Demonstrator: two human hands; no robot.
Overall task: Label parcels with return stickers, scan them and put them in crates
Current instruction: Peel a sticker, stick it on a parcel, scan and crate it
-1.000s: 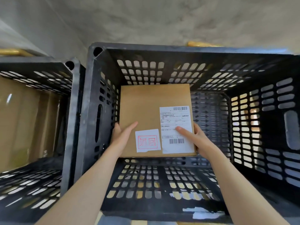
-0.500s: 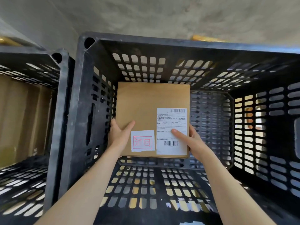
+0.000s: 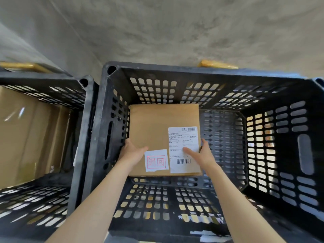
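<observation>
A flat brown cardboard parcel (image 3: 154,127) lies deep inside a black slotted crate (image 3: 196,71), against its left wall. On its top sit a white shipping label (image 3: 184,137) with barcodes and a white return sticker (image 3: 156,160) printed in red. My left hand (image 3: 132,152) grips the parcel's near left edge, thumb on top. My right hand (image 3: 201,153) grips the near right edge, thumb lying across the shipping label. Both forearms reach down into the crate.
A second black crate (image 3: 84,95) stands close on the left with a large brown carton (image 3: 31,130) inside. The right half of the main crate's floor (image 3: 222,141) is bare. Grey concrete floor (image 3: 157,28) lies beyond.
The parcel has gone lower into the crate, toward its left wall, with both hands still on its near edges. The view has tilted so the crate sits lower in frame.
</observation>
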